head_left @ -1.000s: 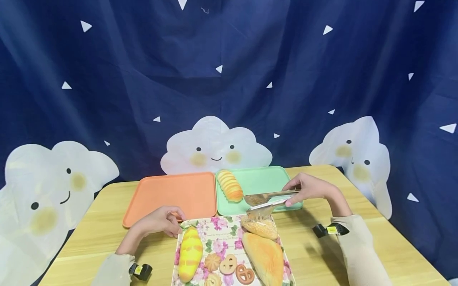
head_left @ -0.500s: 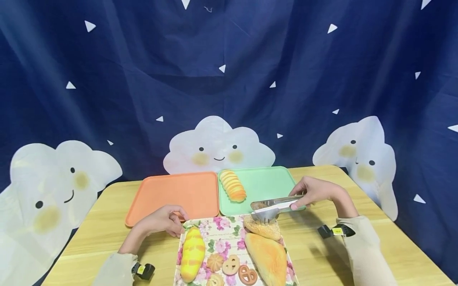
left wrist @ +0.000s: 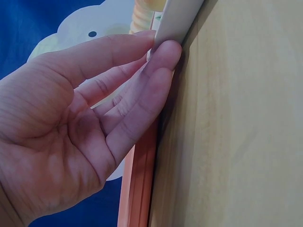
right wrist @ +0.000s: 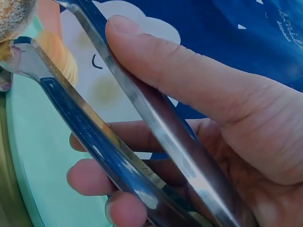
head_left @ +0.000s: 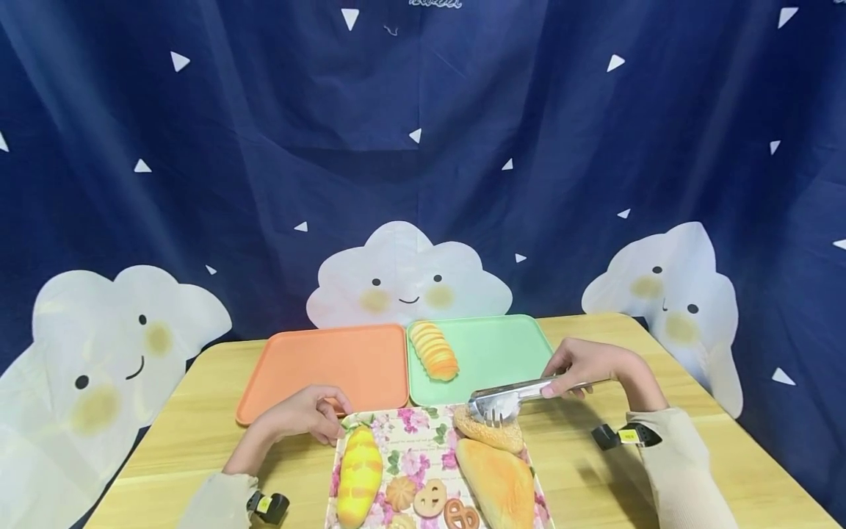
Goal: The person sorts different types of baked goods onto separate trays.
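My left hand (head_left: 305, 416) pinches the upper left corner of a flowered tray (head_left: 423, 432); in the left wrist view thumb and fingertips meet at the tray's pale side (left wrist: 176, 21). My right hand (head_left: 584, 366) grips metal tongs (head_left: 529, 389), thumb along one arm and fingers round the other. The toothed end of the tongs lies over a sesame-topped bread roll (head_left: 507, 439) at the tray's upper right. In the right wrist view the tongs' ends reach the speckled roll (right wrist: 14, 18) on both sides. Below it lies a large triangular bread (head_left: 497, 481).
The flowered tray also bears a yellow loaf (head_left: 360, 474), a pretzel cookie (head_left: 460, 514), a round cookie (head_left: 430, 499) and a flower-shaped cookie (head_left: 400, 493). Behind stand an orange tray (head_left: 330, 364) and a green tray (head_left: 492, 353) with a striped bread roll (head_left: 434, 351).
The right hand has brought the tongs down over the sesame roll and turned them, and their two arms now stand closer together in the head view. The left hand keeps its hold on the tray.
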Available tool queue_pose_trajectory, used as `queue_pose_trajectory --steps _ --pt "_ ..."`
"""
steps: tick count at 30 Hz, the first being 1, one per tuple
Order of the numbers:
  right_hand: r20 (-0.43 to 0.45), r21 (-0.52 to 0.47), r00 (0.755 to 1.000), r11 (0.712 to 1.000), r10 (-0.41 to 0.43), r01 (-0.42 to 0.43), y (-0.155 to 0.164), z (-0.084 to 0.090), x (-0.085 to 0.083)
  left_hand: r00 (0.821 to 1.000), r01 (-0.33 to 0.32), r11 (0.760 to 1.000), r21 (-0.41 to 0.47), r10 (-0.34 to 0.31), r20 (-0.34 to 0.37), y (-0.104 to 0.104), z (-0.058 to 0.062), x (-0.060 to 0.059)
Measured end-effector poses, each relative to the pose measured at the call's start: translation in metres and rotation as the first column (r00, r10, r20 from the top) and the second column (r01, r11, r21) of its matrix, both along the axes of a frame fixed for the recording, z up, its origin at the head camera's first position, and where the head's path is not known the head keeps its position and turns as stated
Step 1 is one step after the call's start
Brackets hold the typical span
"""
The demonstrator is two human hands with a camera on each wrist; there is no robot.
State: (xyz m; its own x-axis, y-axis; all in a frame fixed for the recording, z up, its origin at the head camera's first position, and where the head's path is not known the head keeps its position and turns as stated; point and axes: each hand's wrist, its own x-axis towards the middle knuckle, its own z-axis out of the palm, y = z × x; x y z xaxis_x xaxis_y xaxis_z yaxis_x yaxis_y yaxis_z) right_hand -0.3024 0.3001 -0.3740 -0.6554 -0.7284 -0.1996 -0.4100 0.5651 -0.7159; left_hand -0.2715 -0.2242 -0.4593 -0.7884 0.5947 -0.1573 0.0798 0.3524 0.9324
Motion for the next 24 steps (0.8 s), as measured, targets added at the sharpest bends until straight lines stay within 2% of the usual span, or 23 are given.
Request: queue_pose_trajectory --steps 11,24 --pt "-0.021 -0.052 1.0 0.999 0.009 -0.01 -0.0006 0.001 -0.0023 1.0 0.003 1.0 0.003 -0.003 -0.001 -0.0014 -0.0004 -0.0008" --pt "-0.11 -0.12 0.991 0.991 -0.072 0.058 0.0039 0.004 -0.0044 1.0 0.007 1.0 -0.005 -0.007 0.001 0.0 0.0002 -0.0003"
